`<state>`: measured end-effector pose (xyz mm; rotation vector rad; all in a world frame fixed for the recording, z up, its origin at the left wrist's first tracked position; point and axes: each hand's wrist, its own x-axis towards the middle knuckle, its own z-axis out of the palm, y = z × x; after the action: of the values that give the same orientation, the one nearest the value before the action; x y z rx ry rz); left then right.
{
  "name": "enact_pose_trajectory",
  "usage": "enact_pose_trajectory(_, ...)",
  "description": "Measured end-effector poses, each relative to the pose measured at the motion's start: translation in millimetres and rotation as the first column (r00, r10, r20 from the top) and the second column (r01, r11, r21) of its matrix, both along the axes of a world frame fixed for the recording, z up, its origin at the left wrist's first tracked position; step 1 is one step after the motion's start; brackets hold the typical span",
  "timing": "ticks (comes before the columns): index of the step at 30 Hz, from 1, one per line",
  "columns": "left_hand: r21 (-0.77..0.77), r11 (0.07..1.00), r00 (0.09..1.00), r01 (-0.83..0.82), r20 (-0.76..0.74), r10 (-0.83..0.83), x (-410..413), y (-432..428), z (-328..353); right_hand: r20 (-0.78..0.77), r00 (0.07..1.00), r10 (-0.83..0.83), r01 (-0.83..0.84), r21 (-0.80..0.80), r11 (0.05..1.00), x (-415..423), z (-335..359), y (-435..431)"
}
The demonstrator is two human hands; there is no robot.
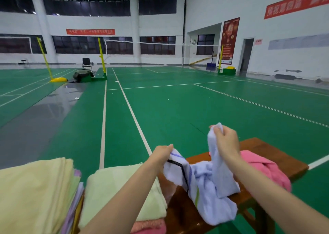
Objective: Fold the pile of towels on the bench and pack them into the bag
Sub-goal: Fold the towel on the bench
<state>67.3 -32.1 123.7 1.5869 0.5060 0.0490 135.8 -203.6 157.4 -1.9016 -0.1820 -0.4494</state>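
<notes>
Here left hand (161, 155) and higher right hand (227, 141) pinch the lilac towel (210, 184), stretched slanting up rightward.

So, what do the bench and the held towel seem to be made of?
Bench: probably wood, reddish-brown with a slight gloss, likely varnished. Held towel: soft woven cloth, perhaps cotton terry, matt and fuzzy; it crumples and hangs limp.
</notes>
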Motion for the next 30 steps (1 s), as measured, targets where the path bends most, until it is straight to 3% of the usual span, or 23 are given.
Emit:
enact_pose_trajectory(2,-0.04,0.999,1.0,0.007,-0.021,-0.008,0.1,-7.2,2.9,0.173,0.974,0.144,-0.141,-0.027,0.99,-27.4,-13.1,20.8)
enact_pose_trajectory(6,-0.108,0.993,0.999,0.042,-0.028,-0.045,-10.9,-11.0,13.3,0.341,0.83,0.44,-0.375,-0.241,0.895,-62.7,-55.8,56.2)
enact_pose_trajectory(8,-0.189,0.98,0.997,0.056,-0.033,-0.064,-14.4,-8.9,15.6,0.412,0.786,0.46,-0.345,-0.325,0.881,-68.2,-68.2,54.5)
enact_pose_trajectory(10,-0.335,0.941,0.999,0.042,-0.012,-0.049,-15.7,-2.6,10.4,0.546,0.708,0.448,-0.223,-0.429,0.875,-74.2,-73.4,48.8)
enact_pose_trajectory(12,-0.377,0.925,0.998,0.04,-0.024,-0.053,-16.9,-1.5,9.0,0.642,0.626,0.442,-0.083,-0.509,0.857,-80.7,-75.8,46.3)
enact_pose_trajectory(14,-0.39,0.921,0.998,0.001,-0.057,-0.025,-21.8,-5.7,14.5,0.65,0.598,0.469,-0.016,-0.575,0.818,-83.2,-76.8,44.9)
enact_pose_trajectory(17,-0.261,0.963,0.996,-0.071,-0.073,0.054,-26.0,-11.1,11.5,0.57,0.603,0.558,-0.069,-0.66,0.748,-86.4,-82.8,41.4)
enact_pose_trajectory(19,-0.259,0.963,0.997,-0.076,-0.047,0.066,-30.1,-13.2,5.3,0.435,0.603,0.668,-0.323,-0.633,0.704,-92.3,-79.5,35.5)
enact_pose_trajectory(20,-0.26,0.962,0.997,-0.077,-0.023,0.073,-32.6,-12.8,3.1,0.334,0.628,0.702,-0.511,-0.504,0.697,-94.6,-70.5,31.8)
enact_pose_trajectory(21,-0.182,0.982,0.998,-0.056,0.016,0.06,-34.4,-9.9,1.1,0.265,0.659,0.704,-0.636,-0.303,0.71,-93.5,-60.5,27.2)
enact_pose_trajectory(23,0.149,0.988,0.994,0.031,0.095,-0.045,-37.9,-2.6,7.4,0.222,0.735,0.641,-0.66,0.018,0.751,-70.9,-45.5,17.5)
enact_pose_trajectory(24,0.305,0.947,0.983,0.098,0.12,-0.14,-39.7,-0.7,14.6,0.193,0.745,0.639,-0.655,0.033,0.755,-56.5,-36.9,12.6)
enact_pose_trajectory(27,0.618,0.722,0.885,0.311,0.089,-0.458,-33.8,0.0,44.8,0.039,0.673,0.739,-0.715,-0.222,0.663,-22.8,-20.3,4.7)
enact_pose_trajectory(30,0.804,0.458,0.784,0.379,-0.016,-0.621,-17.8,-0.2,84.7,-0.047,0.606,0.794,-0.787,-0.184,0.589,-5.7,-4.6,-2.2)
